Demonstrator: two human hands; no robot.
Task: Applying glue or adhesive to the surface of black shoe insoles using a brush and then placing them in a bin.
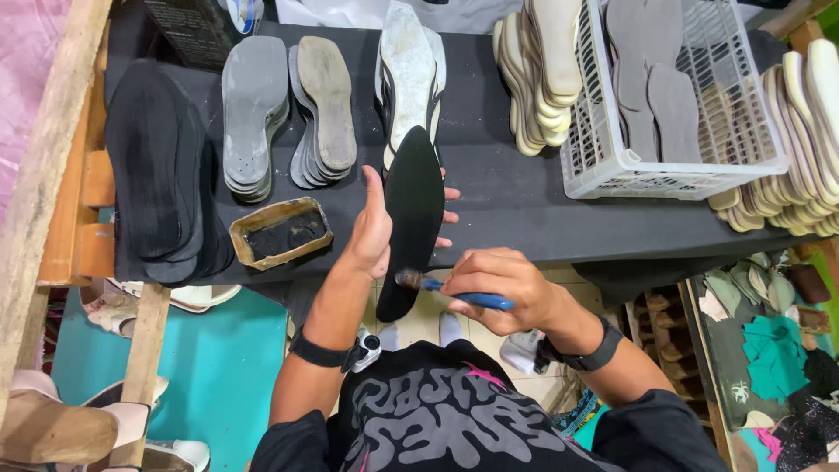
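My left hand [374,229] holds a black pointed shoe insole [412,210] upright from its left side, thumb up along the edge and fingers showing behind it. My right hand [505,281] grips a small brush with a blue handle [468,298]; its bristle head [407,279] touches the lower part of the insole. A shallow brown tray of dark glue [281,232] sits on the black table [516,197] just left of my left hand.
Stacks of black [162,170], grey [253,109] and worn [325,105] insoles lie on the table's left. Cream soles [537,74] are piled beside a white plastic basket [612,162] of grey insoles. More cream soles [804,131] at right. Wooden frame [44,175] at left.
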